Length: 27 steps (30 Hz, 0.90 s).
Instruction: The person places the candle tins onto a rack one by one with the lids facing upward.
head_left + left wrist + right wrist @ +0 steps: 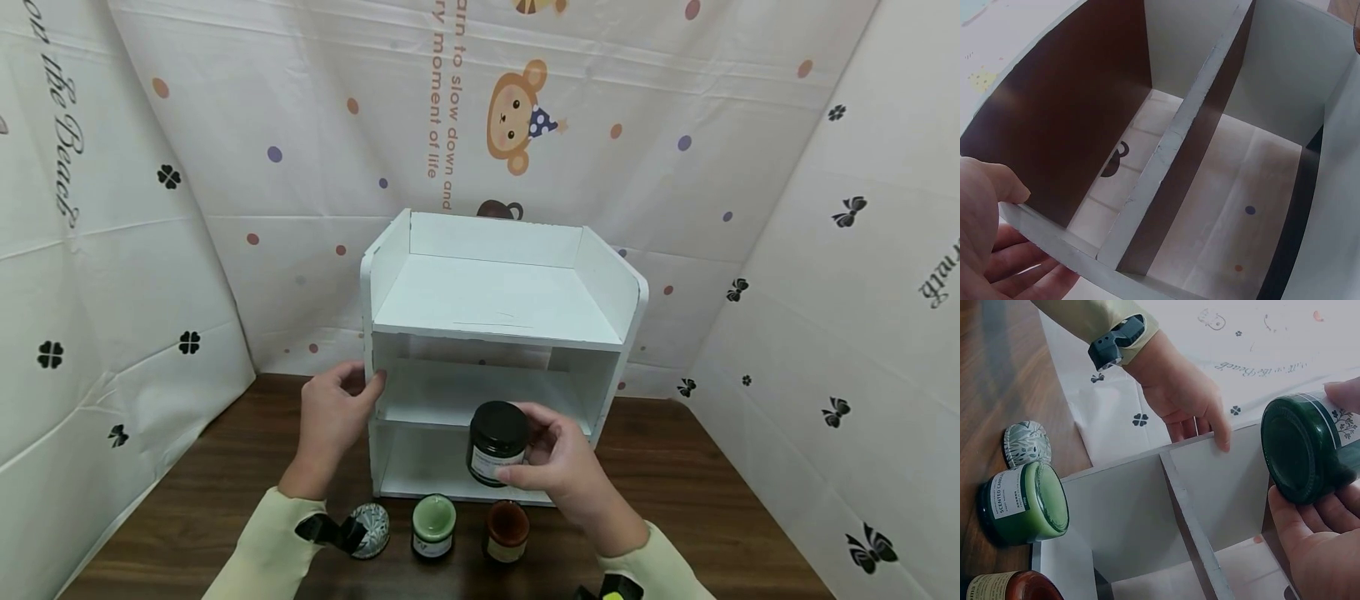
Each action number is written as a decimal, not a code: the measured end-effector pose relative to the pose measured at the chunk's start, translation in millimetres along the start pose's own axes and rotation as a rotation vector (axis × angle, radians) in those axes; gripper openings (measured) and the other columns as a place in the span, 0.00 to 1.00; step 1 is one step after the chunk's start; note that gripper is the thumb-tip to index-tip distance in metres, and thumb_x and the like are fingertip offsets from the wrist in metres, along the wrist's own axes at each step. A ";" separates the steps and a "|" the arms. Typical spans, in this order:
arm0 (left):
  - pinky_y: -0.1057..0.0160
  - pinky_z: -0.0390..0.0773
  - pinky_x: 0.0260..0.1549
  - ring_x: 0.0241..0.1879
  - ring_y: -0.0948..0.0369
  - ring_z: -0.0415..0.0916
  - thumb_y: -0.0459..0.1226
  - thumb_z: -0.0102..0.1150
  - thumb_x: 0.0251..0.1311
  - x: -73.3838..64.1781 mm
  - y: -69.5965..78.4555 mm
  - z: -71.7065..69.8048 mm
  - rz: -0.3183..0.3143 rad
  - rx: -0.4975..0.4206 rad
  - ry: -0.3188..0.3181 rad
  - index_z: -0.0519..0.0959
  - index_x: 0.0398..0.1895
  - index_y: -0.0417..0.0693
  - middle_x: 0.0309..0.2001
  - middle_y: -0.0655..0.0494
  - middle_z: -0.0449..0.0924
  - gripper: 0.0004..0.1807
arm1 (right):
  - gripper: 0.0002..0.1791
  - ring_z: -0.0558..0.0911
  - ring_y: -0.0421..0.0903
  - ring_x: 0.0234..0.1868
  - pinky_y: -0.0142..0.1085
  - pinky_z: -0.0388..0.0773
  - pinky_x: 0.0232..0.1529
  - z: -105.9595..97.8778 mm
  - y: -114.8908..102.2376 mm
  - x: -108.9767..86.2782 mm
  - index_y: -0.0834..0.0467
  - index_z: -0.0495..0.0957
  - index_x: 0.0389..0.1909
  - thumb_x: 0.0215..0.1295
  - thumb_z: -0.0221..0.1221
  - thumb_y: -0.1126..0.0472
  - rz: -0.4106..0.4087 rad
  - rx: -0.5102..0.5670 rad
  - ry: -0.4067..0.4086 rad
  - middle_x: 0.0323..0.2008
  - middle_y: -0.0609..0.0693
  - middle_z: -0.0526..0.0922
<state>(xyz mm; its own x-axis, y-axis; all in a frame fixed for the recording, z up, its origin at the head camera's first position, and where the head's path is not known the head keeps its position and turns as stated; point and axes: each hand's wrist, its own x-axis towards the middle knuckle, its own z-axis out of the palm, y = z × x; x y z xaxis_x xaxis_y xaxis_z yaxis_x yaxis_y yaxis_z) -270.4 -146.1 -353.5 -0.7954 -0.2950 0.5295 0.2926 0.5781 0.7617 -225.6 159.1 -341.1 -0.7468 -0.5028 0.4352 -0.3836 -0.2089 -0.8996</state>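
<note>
A white two-tier shelf (495,292) stands in the middle of the table. My left hand (333,421) grips the edge of its left side panel (1054,240), thumb on the inner face and fingers outside. In my right hand (566,471) is a dark green scented candle jar (497,437) with a black lid and white label, held between thumb and fingers in front of the shelf's middle board. The right wrist view shows the jar's round base (1294,450), with the jar tipped sideways there.
In front of the shelf stand a light green candle jar (433,521) and a reddish-brown candle jar (507,529). A leaf-patterned round tin (371,530) sits left of them, beside my left sleeve. Printed white sheets (300,183) hang behind and at both sides of the wooden table (675,500).
</note>
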 end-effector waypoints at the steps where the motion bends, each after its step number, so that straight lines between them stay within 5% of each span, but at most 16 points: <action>1: 0.60 0.82 0.37 0.37 0.54 0.85 0.45 0.67 0.63 0.2 -0.1 0.1 0.001 0.000 0.001 0.88 0.45 0.43 0.36 0.46 0.90 0.15 | 0.31 0.83 0.40 0.51 0.33 0.83 0.52 0.2 -0.3 0.4 0.64 0.76 0.61 0.54 0.73 0.70 0.003 0.008 -0.002 0.52 0.49 0.84; 27: 0.51 0.84 0.41 0.39 0.52 0.86 0.45 0.66 0.65 0.2 0.1 0.1 -0.007 -0.001 -0.009 0.88 0.47 0.42 0.39 0.44 0.90 0.17 | 0.32 0.83 0.42 0.51 0.35 0.84 0.52 2.1 -10.3 15.1 0.65 0.75 0.62 0.55 0.72 0.71 0.032 0.025 -0.047 0.53 0.51 0.84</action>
<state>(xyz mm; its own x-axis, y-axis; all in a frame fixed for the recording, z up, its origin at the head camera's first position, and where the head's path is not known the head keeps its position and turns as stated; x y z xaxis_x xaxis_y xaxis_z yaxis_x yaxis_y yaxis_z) -270.6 -146.1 -353.4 -0.8021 -0.2921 0.5208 0.2875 0.5754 0.7656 -231.8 151.9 -325.3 -0.7323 -0.5481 0.4042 -0.3454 -0.2127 -0.9140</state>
